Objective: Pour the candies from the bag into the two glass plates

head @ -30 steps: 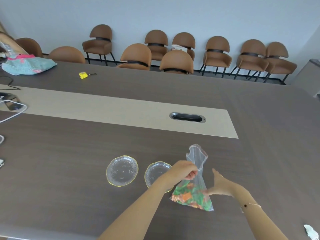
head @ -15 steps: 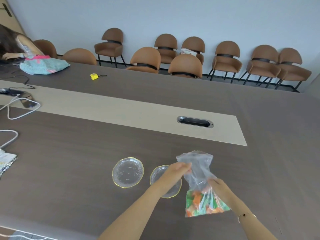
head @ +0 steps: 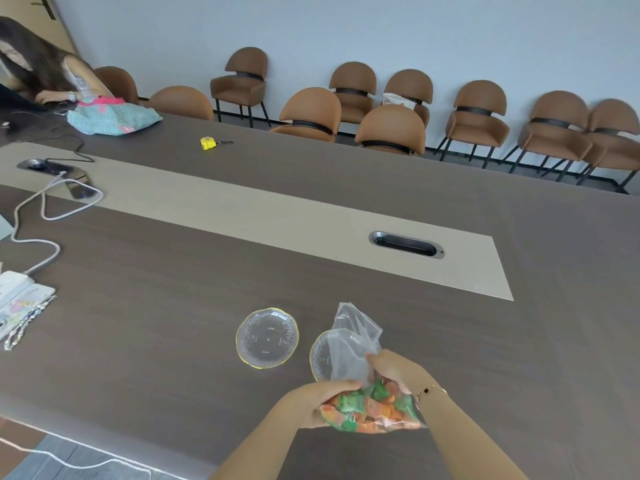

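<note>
Both hands [head: 322, 401] [head: 394, 370] clamp the bag [head: 367, 393]; its floppy mouth at twelve o'clock could spill candies [head: 370, 408] past the plates [head: 267, 337].

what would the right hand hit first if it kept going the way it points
Probably the nearer plate, just beyond the right hand under the bag it grips; depth is hard to judge.

Clear plastic, ribbed glass on a matt wood-grain table

A thin, crinkled, see-through plastic bag [head: 353, 344] holds glossy orange and green candies [head: 372, 408]. Two clear glass plates [head: 267, 337] show ribbed, shiny surfaces with yellow-tinted rims. The table [head: 156, 323] looks matt dark wood-grain with a smooth pale strip and a metal-rimmed cable slot [head: 407, 244].
</note>
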A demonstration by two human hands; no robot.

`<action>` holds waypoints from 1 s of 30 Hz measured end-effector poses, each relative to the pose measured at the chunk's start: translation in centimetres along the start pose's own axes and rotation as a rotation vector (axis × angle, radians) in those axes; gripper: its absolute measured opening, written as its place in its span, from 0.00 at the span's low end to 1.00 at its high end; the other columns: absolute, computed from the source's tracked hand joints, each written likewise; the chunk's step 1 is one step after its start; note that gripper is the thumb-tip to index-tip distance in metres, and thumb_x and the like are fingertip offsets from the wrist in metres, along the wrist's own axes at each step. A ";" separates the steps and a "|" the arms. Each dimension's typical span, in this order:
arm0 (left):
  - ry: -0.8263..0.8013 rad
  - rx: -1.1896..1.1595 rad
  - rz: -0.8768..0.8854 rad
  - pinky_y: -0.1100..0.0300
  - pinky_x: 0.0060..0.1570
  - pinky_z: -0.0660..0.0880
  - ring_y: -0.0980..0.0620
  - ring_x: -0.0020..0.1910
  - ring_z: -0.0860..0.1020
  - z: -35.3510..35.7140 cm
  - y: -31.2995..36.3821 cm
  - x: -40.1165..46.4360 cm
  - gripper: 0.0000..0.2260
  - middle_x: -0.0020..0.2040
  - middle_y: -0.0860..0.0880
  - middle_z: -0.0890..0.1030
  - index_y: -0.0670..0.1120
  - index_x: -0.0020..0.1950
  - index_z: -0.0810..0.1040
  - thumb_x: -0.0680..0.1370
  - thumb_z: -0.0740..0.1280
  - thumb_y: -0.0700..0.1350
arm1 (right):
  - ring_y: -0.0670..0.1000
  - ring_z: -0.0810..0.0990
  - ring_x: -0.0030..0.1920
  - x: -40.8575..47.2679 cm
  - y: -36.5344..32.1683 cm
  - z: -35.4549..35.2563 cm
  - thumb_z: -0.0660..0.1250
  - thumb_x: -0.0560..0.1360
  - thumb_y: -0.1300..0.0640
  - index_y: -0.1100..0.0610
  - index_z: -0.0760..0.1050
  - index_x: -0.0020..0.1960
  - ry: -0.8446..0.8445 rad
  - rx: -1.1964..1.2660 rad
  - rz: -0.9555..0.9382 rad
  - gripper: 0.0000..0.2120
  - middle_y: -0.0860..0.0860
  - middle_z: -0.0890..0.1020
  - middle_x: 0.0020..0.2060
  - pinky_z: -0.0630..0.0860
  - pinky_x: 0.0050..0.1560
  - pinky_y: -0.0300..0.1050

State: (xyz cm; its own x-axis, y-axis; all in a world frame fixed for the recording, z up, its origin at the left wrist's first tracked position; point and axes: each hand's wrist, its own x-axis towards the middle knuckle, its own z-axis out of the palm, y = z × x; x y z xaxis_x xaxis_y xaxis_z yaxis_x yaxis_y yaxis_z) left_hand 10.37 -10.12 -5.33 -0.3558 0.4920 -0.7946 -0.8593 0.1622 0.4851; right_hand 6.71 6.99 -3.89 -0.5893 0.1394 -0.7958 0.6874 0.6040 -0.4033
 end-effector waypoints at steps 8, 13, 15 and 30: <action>0.066 -0.218 -0.098 0.45 0.46 0.82 0.43 0.51 0.83 0.1 -0.6 -0.1 0.26 0.55 0.41 0.84 0.41 0.64 0.77 0.68 0.78 0.46 | 0.53 0.82 0.47 0.6 0.3 1.1 0.56 0.79 0.54 0.61 0.74 0.64 -0.003 -0.076 0.067 0.18 0.55 0.83 0.51 0.77 0.46 0.43; 0.059 -0.254 -0.092 0.51 0.41 0.82 0.46 0.44 0.84 -0.5 -1.4 0.7 0.17 0.43 0.43 0.87 0.42 0.56 0.79 0.71 0.75 0.47 | 0.55 0.82 0.58 1.6 0.5 1.7 0.65 0.73 0.42 0.58 0.72 0.67 -0.127 -0.024 0.012 0.28 0.57 0.79 0.63 0.80 0.56 0.47; 0.075 -0.269 -0.072 0.53 0.39 0.82 0.47 0.43 0.84 -0.9 -1.5 0.6 0.15 0.41 0.43 0.87 0.41 0.55 0.79 0.72 0.75 0.46 | 0.55 0.80 0.62 2.4 1.5 1.7 0.70 0.63 0.35 0.54 0.73 0.65 -0.205 0.053 0.079 0.36 0.54 0.81 0.62 0.75 0.66 0.51; 0.094 -0.356 0.023 0.54 0.38 0.82 0.46 0.38 0.85 -2.3 -1.5 -0.2 0.12 0.39 0.42 0.86 0.40 0.55 0.78 0.74 0.72 0.44 | 0.54 0.84 0.56 -0.2 1.6 1.2 0.68 0.70 0.39 0.57 0.79 0.61 -0.302 0.248 0.076 0.28 0.55 0.85 0.56 0.75 0.67 0.49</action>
State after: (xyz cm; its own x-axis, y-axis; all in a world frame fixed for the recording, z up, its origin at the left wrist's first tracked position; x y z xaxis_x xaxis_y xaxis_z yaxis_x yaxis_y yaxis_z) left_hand 10.90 -12.44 -6.81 -0.3947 0.4090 -0.8227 -0.9187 -0.1645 0.3590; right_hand 8.42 6.98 -4.85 -0.4072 -0.0827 -0.9096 0.8277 0.3876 -0.4058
